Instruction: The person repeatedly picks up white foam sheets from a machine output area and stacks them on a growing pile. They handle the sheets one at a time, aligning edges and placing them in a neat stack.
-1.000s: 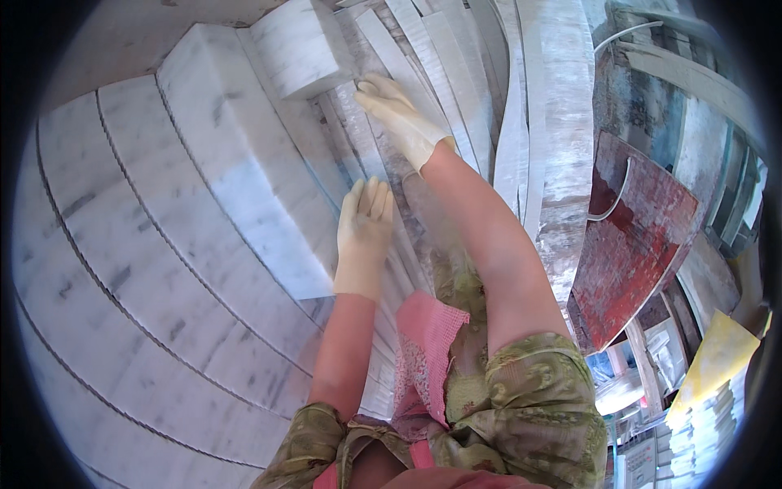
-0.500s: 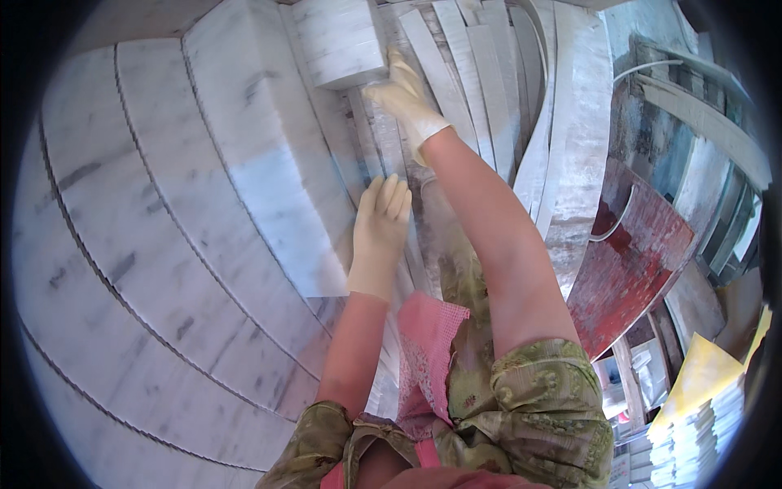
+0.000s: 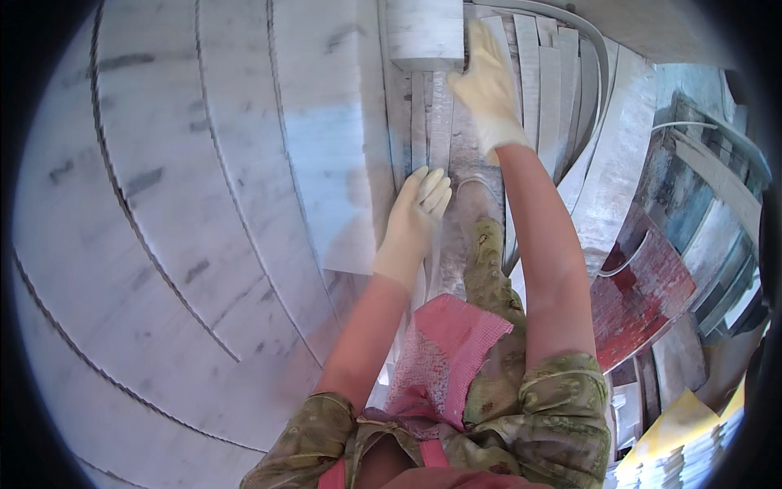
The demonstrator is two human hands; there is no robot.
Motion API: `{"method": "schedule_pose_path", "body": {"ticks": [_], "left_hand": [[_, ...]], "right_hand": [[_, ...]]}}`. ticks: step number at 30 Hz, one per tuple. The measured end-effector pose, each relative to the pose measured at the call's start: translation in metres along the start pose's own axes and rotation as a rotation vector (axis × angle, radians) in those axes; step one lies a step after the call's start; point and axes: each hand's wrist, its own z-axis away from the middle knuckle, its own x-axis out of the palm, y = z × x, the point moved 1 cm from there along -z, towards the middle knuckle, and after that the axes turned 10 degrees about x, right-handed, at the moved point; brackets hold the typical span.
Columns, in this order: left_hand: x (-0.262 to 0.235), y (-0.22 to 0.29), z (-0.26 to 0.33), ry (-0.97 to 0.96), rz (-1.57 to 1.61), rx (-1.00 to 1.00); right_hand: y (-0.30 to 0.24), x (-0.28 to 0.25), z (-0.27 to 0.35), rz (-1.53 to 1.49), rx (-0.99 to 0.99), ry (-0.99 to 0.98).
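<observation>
My right hand (image 3: 491, 90), in a pale rubber glove, reaches forward with its fingers stretched and thumb apart. It is beside the right side of a white block (image 3: 428, 31) with faint grey marbling; whether it touches the block I cannot tell. Further back and to the left, my gloved left hand (image 3: 410, 231) holds nothing visible, its fingers loosely bent. It is near the right edge of a raised white, grey-streaked slab (image 3: 338, 155). Narrow whitish strips (image 3: 441, 122) lie between the two hands.
Long marbled rows (image 3: 155, 244) with dark seams fill the left. Thin white strips (image 3: 550, 90) lie at the far right of my right hand, by a wide pale board (image 3: 615, 147). A worn red curved panel (image 3: 643, 285) and a yellow sheet (image 3: 672, 428) are at right.
The view has shifted, so the block and slabs sit further right. My left fingers have bent from nearly straight. My right hand's thumb now stands apart, and the hand remains beside the block.
</observation>
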Motion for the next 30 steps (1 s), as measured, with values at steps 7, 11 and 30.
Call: {"method": "schedule_pose_path", "body": {"ticks": [7,11,30], "left_hand": [[0.001,0.001,0.005,-0.028,0.077,0.005],[0.001,0.0,0.0,0.042,0.09,-0.024],[0.036,-0.011,-0.006,0.069,0.951,0.184]], "right_hand": [[-0.043,-0.008,0.012,0.475,-0.586,0.264],[-0.056,0.016,0.012,0.459,-0.502,0.147],[-0.033,0.007,-0.011,0.779,-0.665,0.123]]}}
